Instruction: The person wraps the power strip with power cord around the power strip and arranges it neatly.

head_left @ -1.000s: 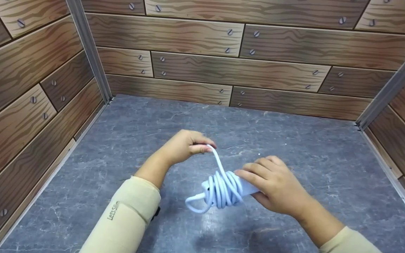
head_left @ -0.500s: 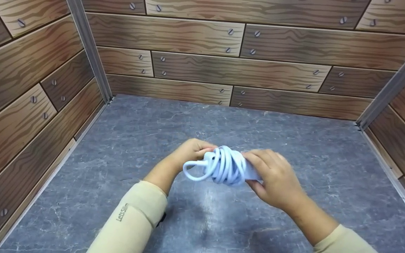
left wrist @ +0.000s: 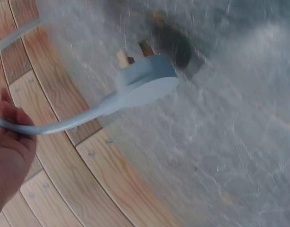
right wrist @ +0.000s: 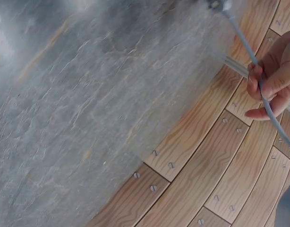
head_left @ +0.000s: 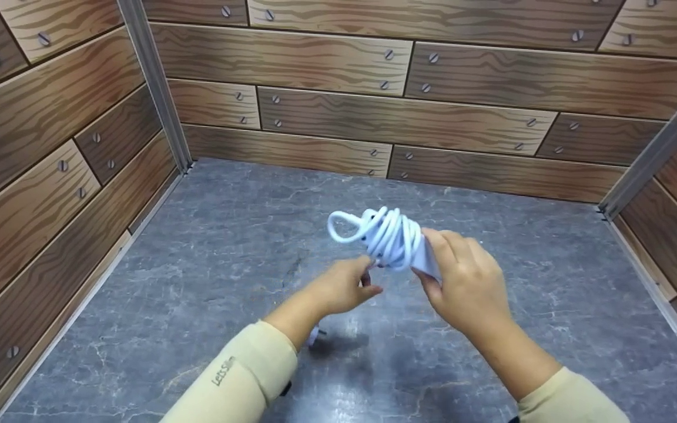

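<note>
My right hand (head_left: pixel 471 282) grips the bare end of a white power strip (head_left: pixel 428 259), holding it above the floor. Several turns of its white cord (head_left: pixel 396 238) are wound round the body, and a small loop sticks out at the far left end. Close under the coil is my left hand (head_left: pixel 343 286), which pinches the cord's free length between thumb and fingers. From those fingers the cord runs to a plug (left wrist: pixel 147 82) with metal pins, hanging loose in the left wrist view. The right wrist view also shows the left hand (right wrist: pixel 275 78) on the cord.
A grey marbled floor (head_left: pixel 256 217) lies beneath both hands. Walls with a wood-plank print (head_left: pixel 327 111) enclose it at the back, left and right, with grey metal posts (head_left: pixel 159 88) in the corners.
The wound power strip has risen and moved away from the body, tilting in the right hand. My left hand has come from above the coil round to below it, keeping the cord.
</note>
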`<state>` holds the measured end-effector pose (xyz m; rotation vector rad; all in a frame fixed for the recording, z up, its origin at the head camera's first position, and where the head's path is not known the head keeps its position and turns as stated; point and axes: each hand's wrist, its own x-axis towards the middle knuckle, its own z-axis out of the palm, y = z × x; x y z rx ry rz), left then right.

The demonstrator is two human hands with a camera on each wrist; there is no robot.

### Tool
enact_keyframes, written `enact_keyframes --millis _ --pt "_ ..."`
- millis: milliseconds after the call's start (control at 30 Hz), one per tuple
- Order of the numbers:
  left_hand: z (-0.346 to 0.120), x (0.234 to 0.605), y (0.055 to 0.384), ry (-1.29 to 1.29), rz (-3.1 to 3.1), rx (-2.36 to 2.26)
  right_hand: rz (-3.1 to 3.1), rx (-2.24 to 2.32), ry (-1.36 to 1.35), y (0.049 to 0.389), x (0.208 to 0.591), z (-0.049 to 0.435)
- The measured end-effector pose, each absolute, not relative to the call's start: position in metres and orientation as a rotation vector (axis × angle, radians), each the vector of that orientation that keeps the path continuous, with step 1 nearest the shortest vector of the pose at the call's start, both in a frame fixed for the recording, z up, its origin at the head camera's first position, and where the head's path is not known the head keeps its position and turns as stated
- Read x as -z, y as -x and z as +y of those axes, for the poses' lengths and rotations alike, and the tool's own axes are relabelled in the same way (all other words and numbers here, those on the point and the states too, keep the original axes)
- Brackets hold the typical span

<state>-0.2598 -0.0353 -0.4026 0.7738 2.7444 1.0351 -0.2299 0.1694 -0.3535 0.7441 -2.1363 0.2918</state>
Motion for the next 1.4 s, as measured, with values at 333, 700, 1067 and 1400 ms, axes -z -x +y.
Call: enact_keyframes --millis 333,700,1067,1400 --pt "-0.023 0.417 0.244 -0.567 2.746 -0.876 -2.259 -0.126 -0.503 0.248 0.368 0.192" --pt "-0.014 0.389 0.226 -0.687 3.085 -0.23 -2.294 0.082 -0.529 0.25 0.384 0.197" --pt "-0.018 0.345 0.217 -1.192 3.113 0.305 -2.211 0.205 -0.876 0.248 0.396 0.189" --pt "-0.042 0.335 0.238 -1.693 2.859 0.485 -2.213 0.161 -1.173 0.244 0.393 0.187"
